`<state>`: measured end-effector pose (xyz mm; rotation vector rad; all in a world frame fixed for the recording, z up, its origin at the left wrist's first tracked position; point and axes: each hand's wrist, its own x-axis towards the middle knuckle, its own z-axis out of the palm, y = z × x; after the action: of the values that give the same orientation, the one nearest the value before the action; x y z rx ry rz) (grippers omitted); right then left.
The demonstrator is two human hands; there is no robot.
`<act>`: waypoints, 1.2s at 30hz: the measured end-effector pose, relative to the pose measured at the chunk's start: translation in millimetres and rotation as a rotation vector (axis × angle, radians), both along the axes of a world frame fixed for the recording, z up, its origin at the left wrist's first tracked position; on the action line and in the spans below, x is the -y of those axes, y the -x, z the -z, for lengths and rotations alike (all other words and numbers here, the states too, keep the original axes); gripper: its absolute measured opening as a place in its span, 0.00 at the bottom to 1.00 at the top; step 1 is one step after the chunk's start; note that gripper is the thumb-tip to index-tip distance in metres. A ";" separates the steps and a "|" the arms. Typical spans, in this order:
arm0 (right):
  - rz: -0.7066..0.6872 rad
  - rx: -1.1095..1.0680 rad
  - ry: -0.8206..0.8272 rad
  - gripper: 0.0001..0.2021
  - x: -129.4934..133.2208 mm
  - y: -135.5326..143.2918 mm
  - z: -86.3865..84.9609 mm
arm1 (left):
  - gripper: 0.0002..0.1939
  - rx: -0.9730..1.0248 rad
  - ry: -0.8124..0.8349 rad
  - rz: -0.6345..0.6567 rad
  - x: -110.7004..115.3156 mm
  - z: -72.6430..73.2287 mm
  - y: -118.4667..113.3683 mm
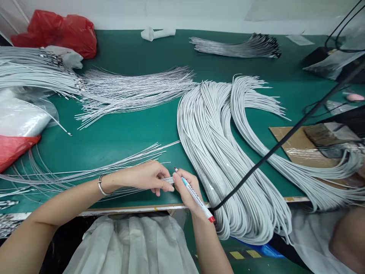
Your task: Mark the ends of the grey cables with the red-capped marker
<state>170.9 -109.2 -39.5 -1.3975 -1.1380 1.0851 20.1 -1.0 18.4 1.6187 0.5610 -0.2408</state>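
Observation:
Close to the table's front edge, my left hand (159, 179) is closed around a small flat bundle of thin wires (134, 189). Their ends reach across to my right hand (186, 186), whose thumb and fingers meet them. A white marker pen (196, 198) with a red end rests in the right hand, its tip pointing up and left. How tightly the right fingers pinch the wire ends is hidden. Behind the left wrist lies a loose spread of similar thin wires (128, 160). Right of my hands is a thick bundle of grey cables (211, 152), draped over the edge.
More wires (137, 89) lie across the middle. A dark-ended bundle (236, 47) is at the back, near a white object (156, 34). Red bags (65, 34) and plastic bags (25, 114) stand left. A black cord (268, 154) crosses the right, beside cardboard (296, 148) and another person's arm (348, 236).

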 end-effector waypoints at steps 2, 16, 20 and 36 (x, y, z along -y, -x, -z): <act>0.018 0.006 0.006 0.21 -0.8 1.6 -0.9 | 0.17 0.005 -0.016 -0.021 0.0 0.7 -0.1; 0.229 0.306 -0.320 0.22 14.4 27.5 7.8 | 0.19 0.090 0.108 -0.141 -10.7 -12.7 3.0; 0.212 0.378 -0.322 0.21 17.1 25.5 7.2 | 0.22 0.094 0.093 -0.128 -8.5 -5.5 2.1; 0.524 0.153 0.029 0.10 27.8 17.9 27.9 | 0.23 -0.103 0.169 -0.014 0.3 58.3 0.7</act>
<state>153.0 -137.0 -67.5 -1.6990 -0.7907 0.6299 19.4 -1.2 -40.0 1.4443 0.6139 -0.3542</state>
